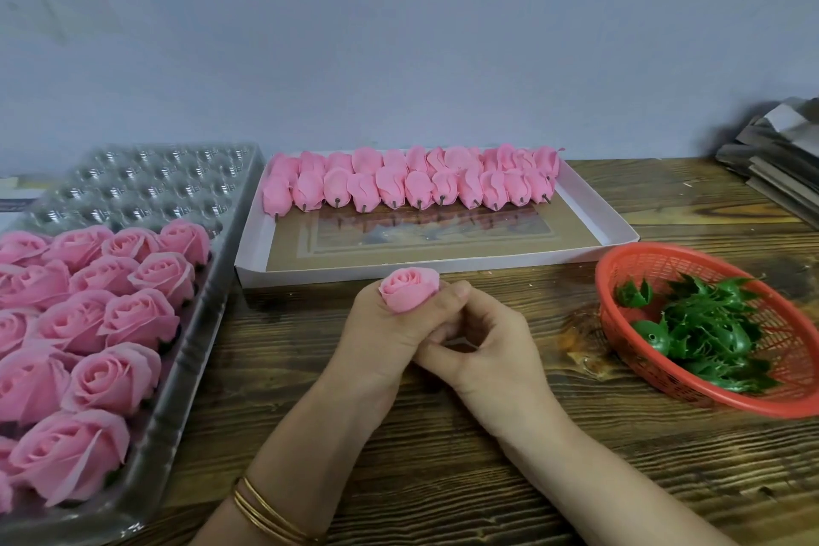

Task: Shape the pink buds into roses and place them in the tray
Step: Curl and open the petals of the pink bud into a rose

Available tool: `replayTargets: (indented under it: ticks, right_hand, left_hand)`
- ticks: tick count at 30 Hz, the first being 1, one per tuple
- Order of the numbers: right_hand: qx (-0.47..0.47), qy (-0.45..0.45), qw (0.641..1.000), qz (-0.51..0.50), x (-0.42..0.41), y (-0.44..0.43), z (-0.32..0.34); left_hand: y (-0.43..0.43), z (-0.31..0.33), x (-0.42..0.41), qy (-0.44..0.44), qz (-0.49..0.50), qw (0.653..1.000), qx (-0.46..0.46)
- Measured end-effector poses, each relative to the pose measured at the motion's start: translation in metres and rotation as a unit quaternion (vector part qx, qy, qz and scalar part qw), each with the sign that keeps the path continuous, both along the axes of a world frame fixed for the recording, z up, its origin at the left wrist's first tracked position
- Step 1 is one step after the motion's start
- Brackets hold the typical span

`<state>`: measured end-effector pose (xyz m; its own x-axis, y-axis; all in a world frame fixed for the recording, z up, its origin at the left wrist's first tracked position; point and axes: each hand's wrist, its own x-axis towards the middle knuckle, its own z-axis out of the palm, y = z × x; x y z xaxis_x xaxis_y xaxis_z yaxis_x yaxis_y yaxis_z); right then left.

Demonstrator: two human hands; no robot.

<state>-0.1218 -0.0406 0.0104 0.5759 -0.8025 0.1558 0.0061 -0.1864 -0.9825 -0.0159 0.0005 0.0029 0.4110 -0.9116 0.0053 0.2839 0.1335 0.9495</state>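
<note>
The left hand (pixel 390 332) is closed into a loose fist around a small pink foam rose bud (pixel 408 290), whose coiled head is seen rising from the top of the fist. The right hand (pixel 492 350) is pressed against it with fingers curled inward; whether the bud's base is gripped by them is hidden. Thin gold bangles (pixel 266 514) are worn on the left wrist.

The bud is judged to be very light, soft and easily creased or torn. It is best held low at the base, with the outer petals eased back gently and the head left unsqueezed.

The bud is held just in front of the near rim of a shallow white cardboard box (pixel 443 268). Along the box's far side, rows of unshaped pink buds with short dark stubs (pixel 407 186) are laid. To the left of the box, a clear plastic tray with moulded cups (pixel 146 182) is set, its near part filled with opened pink roses (pixel 111 372) and its far cups bare. To the right of the box, and nearer, a red plastic mesh basket (pixel 629 270) of green plastic calyxes (pixel 718 332) is placed. Beyond the box's right end, a stack of grey sheets (pixel 775 155) is seen. Everything is carried by a dark wooden surface (pixel 443 479).

Nothing is seen between the hands and the tray, though the filled roses could be brushed while the far cups are reached.
</note>
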Motion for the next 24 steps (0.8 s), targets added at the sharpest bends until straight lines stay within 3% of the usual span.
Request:
replayTargets:
  ticks: [7,14,20,24]
  right_hand:
    - [0.043,-0.031,0.997,0.047,-0.001,-0.002,0.000]
    - [0.124,-0.039,0.986,0.108,-0.003,-0.004,0.002]
    - [0.068,-0.044,0.995,0.050,0.000,-0.001,-0.003]
    - [0.060,-0.036,0.995,0.076,-0.002,-0.004,-0.002]
  left_hand:
    - [0.003,0.009,0.007,0.080,-0.057,0.995,0.002]
    - [0.006,0.013,0.006,0.053,-0.065,0.996,0.023]
    - [0.003,0.011,-0.001,0.075,-0.039,0.996,0.008]
    - [0.005,0.012,0.005,0.069,-0.069,0.995,0.016]
